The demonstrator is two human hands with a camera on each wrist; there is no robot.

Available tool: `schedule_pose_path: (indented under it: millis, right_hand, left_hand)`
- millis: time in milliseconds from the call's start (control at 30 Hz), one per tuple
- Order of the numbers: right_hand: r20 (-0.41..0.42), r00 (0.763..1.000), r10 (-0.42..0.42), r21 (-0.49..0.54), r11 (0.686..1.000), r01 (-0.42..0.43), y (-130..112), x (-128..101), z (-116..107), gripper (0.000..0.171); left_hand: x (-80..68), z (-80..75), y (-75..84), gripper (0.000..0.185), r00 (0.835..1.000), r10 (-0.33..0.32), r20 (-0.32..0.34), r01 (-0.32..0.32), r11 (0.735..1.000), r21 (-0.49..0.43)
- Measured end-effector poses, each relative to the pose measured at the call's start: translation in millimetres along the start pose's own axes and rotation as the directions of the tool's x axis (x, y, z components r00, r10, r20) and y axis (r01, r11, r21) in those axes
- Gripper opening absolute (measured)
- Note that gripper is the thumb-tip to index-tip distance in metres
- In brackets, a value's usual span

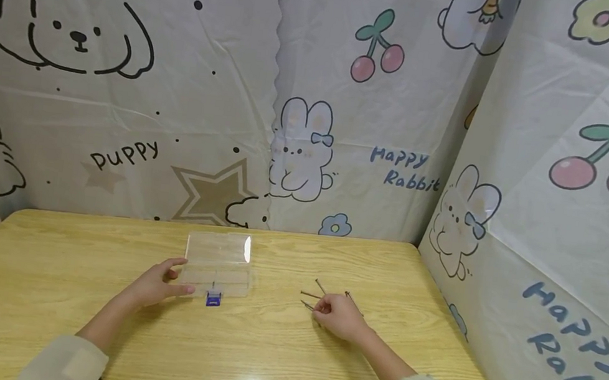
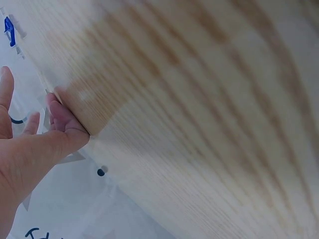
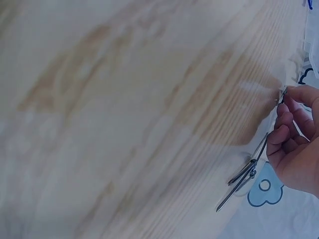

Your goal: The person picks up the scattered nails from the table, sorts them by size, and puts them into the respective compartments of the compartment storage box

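A clear plastic box [image 1: 215,278] with its lid [image 1: 216,247] raised stands on the table, a blue latch [image 1: 214,299] at its front. My left hand [image 1: 158,283] rests at the box's left side, thumb by the front corner and fingers spread. In the left wrist view, the left hand [image 2: 37,144] shows loosely bent fingers. To the right of the box, my right hand [image 1: 339,316] pinches a thin metal nail [image 1: 306,305] between thumb and fingertips. More nails [image 1: 320,286] lie around this hand, partly hidden by it. The right wrist view shows several nails [image 3: 241,178] beside the right hand [image 3: 296,144].
The wood-grain table [image 1: 195,353] spreads out around both hands. A printed cloth [image 1: 225,93] hangs behind its far edge, and another cloth wall [image 1: 551,256] runs along the right side.
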State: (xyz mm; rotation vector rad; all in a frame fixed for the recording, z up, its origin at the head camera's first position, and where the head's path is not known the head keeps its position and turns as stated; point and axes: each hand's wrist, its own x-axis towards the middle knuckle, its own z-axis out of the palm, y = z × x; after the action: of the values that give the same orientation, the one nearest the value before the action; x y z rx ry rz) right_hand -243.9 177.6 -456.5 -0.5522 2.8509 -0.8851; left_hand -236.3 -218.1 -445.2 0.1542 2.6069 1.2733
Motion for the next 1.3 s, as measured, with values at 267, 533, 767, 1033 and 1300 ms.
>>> schedule_pose_path:
  millis: [267,533,767,1033,1300]
  right_hand:
    - [-0.031,0.999,0.009,-0.041,0.999,-0.01,-2,4,3,0.008]
    - [-0.032,0.999,0.016,-0.033,0.999,-0.017,-3,6,6,0.007]
    - [-0.01,1.0,0.003,-0.008,1.0,-0.003,-5,7,7,0.009]
    - [0.009,0.999,0.034,0.045,0.998,-0.035,-4,7,7,0.01]
    - [0.005,1.0,0.017,0.086,0.996,-0.018,-11,12,5,0.009]
  left_hand:
    - [0.2,0.5,-1.2,0.083,1.0,-0.009,0.0,0.009,1.0,-0.006]
    - [0.2,0.3,-1.9,0.083,1.0,-0.004,0.005,0.004,1.0,-0.017]
    - [2.1,0.1,-3.4,0.085,1.0,-0.017,0.005,0.017,1.0,-0.005]
    - [1.4,0.4,-3.0,0.085,1.0,-0.013,0.014,0.013,1.0,-0.01]
    - [1.5,-0.3,-2.5,0.085,1.0,-0.02,0.009,0.02,1.0,-0.006]
